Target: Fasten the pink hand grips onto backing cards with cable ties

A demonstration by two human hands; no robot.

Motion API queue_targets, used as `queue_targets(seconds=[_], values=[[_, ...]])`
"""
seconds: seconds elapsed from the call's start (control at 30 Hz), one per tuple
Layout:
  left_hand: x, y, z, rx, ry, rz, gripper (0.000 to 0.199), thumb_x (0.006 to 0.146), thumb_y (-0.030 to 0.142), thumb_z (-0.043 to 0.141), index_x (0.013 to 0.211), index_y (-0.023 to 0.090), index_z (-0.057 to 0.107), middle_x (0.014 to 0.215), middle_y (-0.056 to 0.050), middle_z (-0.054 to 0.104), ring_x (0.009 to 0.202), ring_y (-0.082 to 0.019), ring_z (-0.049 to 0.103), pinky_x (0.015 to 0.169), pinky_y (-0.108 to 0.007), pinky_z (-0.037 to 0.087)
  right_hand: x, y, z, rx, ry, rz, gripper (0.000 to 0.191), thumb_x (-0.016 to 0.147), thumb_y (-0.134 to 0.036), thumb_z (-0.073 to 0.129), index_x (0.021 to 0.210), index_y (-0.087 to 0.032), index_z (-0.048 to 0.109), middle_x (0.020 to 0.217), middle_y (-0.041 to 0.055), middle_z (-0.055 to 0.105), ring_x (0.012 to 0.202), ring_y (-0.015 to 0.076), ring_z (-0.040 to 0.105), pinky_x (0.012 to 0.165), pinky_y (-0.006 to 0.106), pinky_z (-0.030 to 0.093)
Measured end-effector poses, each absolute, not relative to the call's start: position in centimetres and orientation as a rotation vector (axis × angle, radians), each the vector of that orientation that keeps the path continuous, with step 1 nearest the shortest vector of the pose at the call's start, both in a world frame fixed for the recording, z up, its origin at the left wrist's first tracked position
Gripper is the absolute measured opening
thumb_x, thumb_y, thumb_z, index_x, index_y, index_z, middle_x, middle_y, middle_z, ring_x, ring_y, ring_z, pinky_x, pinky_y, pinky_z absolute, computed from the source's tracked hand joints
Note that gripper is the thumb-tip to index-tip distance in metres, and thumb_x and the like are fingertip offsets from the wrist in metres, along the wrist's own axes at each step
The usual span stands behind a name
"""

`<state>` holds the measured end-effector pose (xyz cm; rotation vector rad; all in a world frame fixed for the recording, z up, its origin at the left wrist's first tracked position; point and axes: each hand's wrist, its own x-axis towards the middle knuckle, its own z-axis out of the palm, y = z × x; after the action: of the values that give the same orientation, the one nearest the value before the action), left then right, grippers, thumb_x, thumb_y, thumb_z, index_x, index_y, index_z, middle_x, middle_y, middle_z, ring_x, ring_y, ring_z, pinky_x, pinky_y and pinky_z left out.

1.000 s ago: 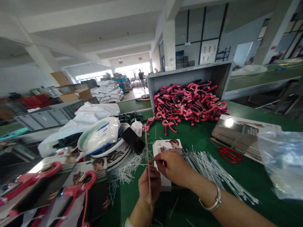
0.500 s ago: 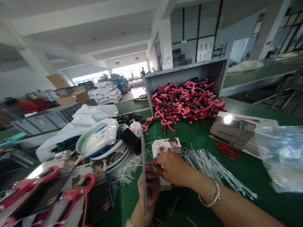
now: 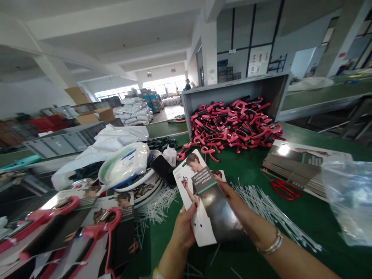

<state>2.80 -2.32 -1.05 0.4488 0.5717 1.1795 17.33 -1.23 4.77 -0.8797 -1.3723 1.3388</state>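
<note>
Under the left hand's (image 3: 183,228) thumb, in the head view, a printed card (image 3: 216,211) is pinched at its left edge, tilted, front facing the camera. Behind the card's right side, the right hand's (image 3: 237,203) fingers are hidden; their state I cannot tell. Beyond both hands' fingers, pink grips (image 3: 234,126) lie heaped in a grey bin (image 3: 235,83); to their right, white cable ties (image 3: 270,215).

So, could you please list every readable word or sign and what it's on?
"ADJUSTABLE GRIP STRENGTHENER", on the held card
"FORCEUR POIGNÉE AJUSTABLE", beneath it, same card
Too small or blurred: that card's corner print, the bag label, wall posters, stacked cards, cards at left, crate mark.
</note>
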Motion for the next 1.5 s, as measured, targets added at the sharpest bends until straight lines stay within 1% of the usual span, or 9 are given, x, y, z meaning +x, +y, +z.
queue_targets(seconds=[0.17, 0.3, 0.43, 0.67, 0.97, 1.13, 1.23, 1.33, 1.5], values=[[3.7, -2.5, 0.4, 0.499, 0.731, 1.184, 0.047, 0.054, 0.025, 0.082, 0.096, 0.014, 0.064, 0.081, -0.006, 0.070, 0.069, -0.020, 0.066, 0.069, -0.031, 0.050, 21.5, -0.8, 4.7, -1.046, -1.251, 0.977, 0.043, 0.081, -0.038, 0.053, 0.122, -0.024, 0.052, 0.108, 0.0081, 0.064, 0.088, 0.0200, 0.063, 0.075, 0.036, 0.050], [4.3, -2.9, 1.1, 0.606, 0.825, 1.156, 0.052, 0.055, 0.027, 0.082, 0.102, 0.015, 0.064, 0.078, -0.005, 0.071, 0.060, -0.018, 0.064, 0.062, -0.029, 0.047, 22.4, -1.0, 7.0, -1.133, -1.937, 0.105, 0.026, 0.084, -0.030, 0.053, 0.107, -0.026, 0.064, 0.117, 0.0086, 0.058, 0.111, 0.0256, 0.050, 0.092, 0.045, 0.038], [4.4, -3.2, 1.1, 0.681, 0.878, 1.135, 0.046, 0.056, 0.030, 0.081, 0.094, 0.013, 0.064, 0.071, -0.004, 0.070, 0.059, -0.017, 0.062, 0.062, -0.029, 0.047, 20.8, -1.1, 7.2, -1.040, -2.490, -0.248, 0.020, 0.085, -0.017, 0.050, 0.092, -0.024, 0.068, 0.115, 0.0062, 0.060, 0.116, 0.0285, 0.045, 0.090, 0.047, 0.034], [3.8, -2.6, 0.8, 0.646, 0.901, 1.088, 0.050, 0.054, 0.029, 0.081, 0.097, 0.013, 0.061, 0.066, -0.004, 0.068, 0.055, -0.016, 0.060, 0.058, -0.028, 0.045, 20.5, 0.0, 5.3, -0.888, -2.640, -0.182, 0.026, 0.085, -0.011, 0.047, 0.104, -0.019, 0.063, 0.105, 0.0064, 0.063, 0.097, 0.0196, 0.054, 0.090, 0.039, 0.041], [3.7, -2.9, 1.3, 0.737, 0.861, 1.076, 0.038, 0.056, 0.028, 0.080, 0.086, 0.014, 0.064, 0.071, -0.003, 0.067, 0.060, -0.016, 0.060, 0.061, -0.027, 0.044, 20.3, -0.5, 5.7, -0.886, -2.274, 0.079, 0.023, 0.089, -0.018, 0.042, 0.087, -0.018, 0.065, 0.088, 0.0069, 0.067, 0.086, 0.0170, 0.059, 0.082, 0.033, 0.046], [2.7, -2.2, 1.5, 0.740, 0.813, 1.120, 0.048, 0.057, 0.026, 0.079, 0.100, 0.014, 0.062, 0.076, -0.003, 0.067, 0.063, -0.017, 0.061, 0.064, -0.029, 0.046, 24.1, 0.5, 6.3, -1.363, -1.934, 0.272, 0.035, 0.086, -0.037, 0.048, 0.114, -0.020, 0.059, 0.100, 0.0065, 0.067, 0.085, 0.0169, 0.061, 0.074, 0.029, 0.047], [2.1, -1.3, 1.2, 0.793, 0.902, 1.174, 0.066, 0.057, 0.024, 0.079, 0.117, 0.016, 0.054, 0.084, -0.005, 0.068, 0.071, -0.019, 0.064, 0.070, -0.031, 0.048, 28.0, 1.1, 4.8, -1.917, -1.977, 0.220, 0.033, 0.088, -0.031, 0.037, 0.093, -0.019, 0.068, 0.091, 0.0066, 0.068, 0.081, 0.0171, 0.061, 0.072, 0.028, 0.044], [1.5, -0.4, 0.9, 0.823, 0.997, 1.170, 0.077, 0.056, 0.022, 0.079, 0.125, 0.017, 0.047, 0.086, -0.006, 0.069, 0.071, -0.020, 0.065, 0.069, -0.031, 0.049, 29.9, 0.7, 2.5, -2.130, -2.121, 0.299, 0.020, 0.075, -0.030, 0.054, 0.068, -0.018, 0.068, 0.077, 0.0088, 0.068, 0.076, 0.0231, 0.062, 0.064, 0.031, 0.042], [0.1, 0.0, 0.8, 0.784, 0.949, 1.051, 0.073, 0.059, 0.015, 0.075, 0.126, 0.019, 0.046, 0.096, -0.008, 0.070, 0.069, -0.021, 0.067, 0.063, -0.029, 0.050, 29.1, 0.5, -0.2, -2.222, -2.096, 0.336, 0.015, 0.070, -0.022, 0.054, 0.068, -0.014, 0.068, 0.081, 0.0154, 0.068, 0.080, 0.0285, 0.062, 0.065, 0.034, 0.040]])
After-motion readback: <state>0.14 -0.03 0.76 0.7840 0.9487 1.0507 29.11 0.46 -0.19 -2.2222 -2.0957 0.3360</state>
